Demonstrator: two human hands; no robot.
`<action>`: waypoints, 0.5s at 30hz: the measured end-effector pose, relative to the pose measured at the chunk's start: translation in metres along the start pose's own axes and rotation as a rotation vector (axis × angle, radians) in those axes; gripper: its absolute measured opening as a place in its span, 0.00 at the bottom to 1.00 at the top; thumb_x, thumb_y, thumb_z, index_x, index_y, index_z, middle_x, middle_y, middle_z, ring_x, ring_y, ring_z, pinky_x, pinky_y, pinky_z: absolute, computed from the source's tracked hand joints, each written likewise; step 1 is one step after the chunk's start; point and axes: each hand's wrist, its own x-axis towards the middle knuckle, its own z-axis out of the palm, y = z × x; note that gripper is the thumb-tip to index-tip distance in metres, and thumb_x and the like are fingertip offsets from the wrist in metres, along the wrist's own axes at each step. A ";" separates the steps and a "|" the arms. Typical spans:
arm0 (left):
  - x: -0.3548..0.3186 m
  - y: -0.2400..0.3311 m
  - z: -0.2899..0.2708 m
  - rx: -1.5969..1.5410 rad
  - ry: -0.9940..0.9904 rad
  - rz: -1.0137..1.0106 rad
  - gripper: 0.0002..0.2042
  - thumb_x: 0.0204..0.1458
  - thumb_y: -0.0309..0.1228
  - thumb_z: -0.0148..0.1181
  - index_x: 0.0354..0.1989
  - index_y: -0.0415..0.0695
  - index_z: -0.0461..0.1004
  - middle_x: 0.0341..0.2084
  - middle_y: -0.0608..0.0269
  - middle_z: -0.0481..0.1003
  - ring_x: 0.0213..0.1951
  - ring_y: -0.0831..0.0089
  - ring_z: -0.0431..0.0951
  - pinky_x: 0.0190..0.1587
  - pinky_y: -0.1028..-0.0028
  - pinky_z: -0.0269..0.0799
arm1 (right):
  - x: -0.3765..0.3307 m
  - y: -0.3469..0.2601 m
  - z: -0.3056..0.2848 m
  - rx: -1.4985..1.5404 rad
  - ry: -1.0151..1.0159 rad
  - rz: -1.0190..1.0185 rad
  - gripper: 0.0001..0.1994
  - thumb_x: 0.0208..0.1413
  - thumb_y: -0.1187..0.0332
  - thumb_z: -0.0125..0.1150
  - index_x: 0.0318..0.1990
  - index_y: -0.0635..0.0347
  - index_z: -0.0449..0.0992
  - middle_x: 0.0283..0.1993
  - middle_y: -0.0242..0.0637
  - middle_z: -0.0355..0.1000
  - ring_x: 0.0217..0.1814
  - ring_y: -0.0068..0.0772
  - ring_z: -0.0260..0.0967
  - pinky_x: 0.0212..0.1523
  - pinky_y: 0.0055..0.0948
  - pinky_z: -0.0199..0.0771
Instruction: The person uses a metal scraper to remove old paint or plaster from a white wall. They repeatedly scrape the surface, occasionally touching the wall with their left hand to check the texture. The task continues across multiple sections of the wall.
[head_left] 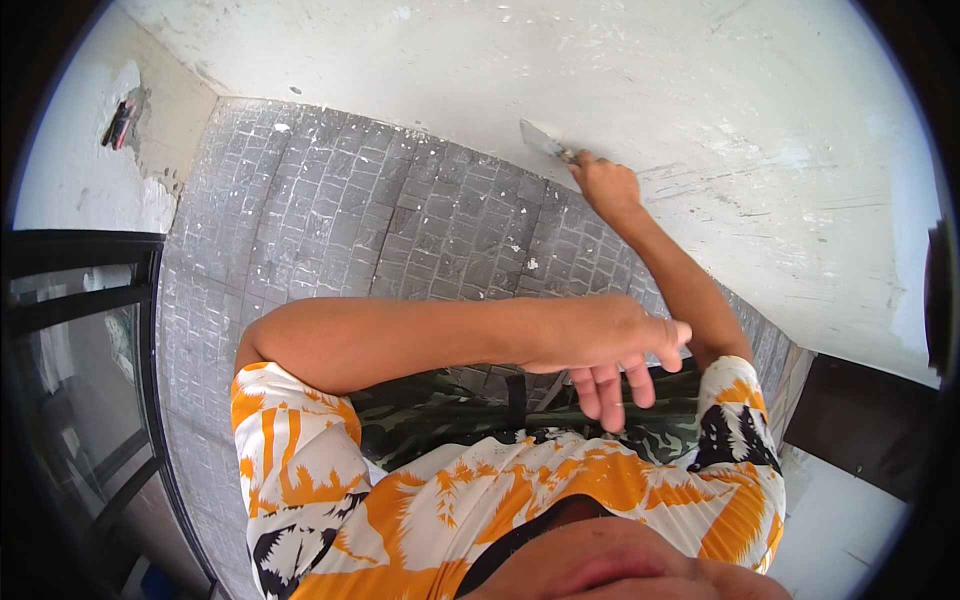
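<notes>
Right hand (604, 187) is reaching out at full arm's length and gripping the handle of a putty knife (546, 141), fingers wrapped shut around it. Its flat metal blade is pointing up and to the left, pressing against a white plastered wall (700, 90), where faint scrape lines are showing to the right of the hand. Left hand (607, 357) is holding nothing; the forearm is crossing the body from the left, the thumb is resting against the right upper arm near the elbow, and the fingers are hanging loosely downward, slightly apart.

Below the wall, a floor of small grey paving blocks (350, 220) is spreading out, flecked with white bits. An orange, white and black patterned shirt (480, 500) is filling the lower part of the view, with camouflage trousers (440, 420) showing just above it. At the far left, a black metal frame with glass (90, 340) is standing, and the wall above it is chipped down to bare patches.
</notes>
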 end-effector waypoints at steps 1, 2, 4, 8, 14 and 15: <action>-0.001 -0.007 -0.001 0.754 0.033 0.090 0.30 0.62 0.49 0.62 0.54 0.28 0.76 0.40 0.38 0.80 0.44 0.52 0.82 0.45 0.57 0.77 | 0.016 -0.022 0.014 0.019 0.008 0.029 0.19 0.66 0.51 0.57 0.51 0.57 0.77 0.31 0.55 0.80 0.34 0.59 0.80 0.37 0.54 0.80; -0.007 -0.013 -0.003 1.160 0.111 -0.089 0.29 0.60 0.49 0.63 0.53 0.28 0.76 0.39 0.38 0.80 0.44 0.52 0.82 0.45 0.56 0.77 | 0.031 -0.037 0.023 0.071 0.032 0.010 0.19 0.66 0.52 0.57 0.52 0.56 0.77 0.32 0.56 0.80 0.35 0.60 0.80 0.37 0.54 0.80; -0.031 -0.024 -0.004 1.863 0.205 -0.348 0.29 0.57 0.48 0.66 0.51 0.29 0.78 0.35 0.39 0.80 0.43 0.50 0.82 0.44 0.56 0.77 | 0.031 -0.044 -0.001 0.270 0.010 0.017 0.19 0.66 0.53 0.57 0.57 0.54 0.77 0.35 0.57 0.80 0.37 0.61 0.79 0.38 0.53 0.78; -0.071 -0.022 -0.002 1.685 0.533 0.314 0.29 0.56 0.45 0.66 0.53 0.28 0.75 0.40 0.37 0.78 0.46 0.48 0.80 0.46 0.55 0.75 | -0.026 0.009 -0.118 0.516 -0.114 0.250 0.18 0.64 0.56 0.60 0.57 0.53 0.78 0.41 0.52 0.81 0.43 0.57 0.80 0.44 0.48 0.78; -0.056 -0.014 0.011 1.889 0.208 -0.007 0.29 0.57 0.44 0.65 0.56 0.29 0.72 0.44 0.38 0.76 0.46 0.49 0.79 0.47 0.56 0.74 | 0.082 -0.110 0.048 0.253 -0.072 0.032 0.17 0.65 0.56 0.55 0.50 0.61 0.76 0.41 0.59 0.80 0.45 0.63 0.79 0.49 0.55 0.78; -0.056 -0.017 0.011 1.834 0.195 -0.014 0.29 0.57 0.44 0.65 0.57 0.29 0.72 0.45 0.38 0.76 0.47 0.48 0.79 0.47 0.56 0.74 | 0.108 -0.140 0.088 0.267 -0.096 0.050 0.19 0.64 0.55 0.55 0.50 0.62 0.76 0.42 0.61 0.80 0.47 0.64 0.79 0.52 0.54 0.78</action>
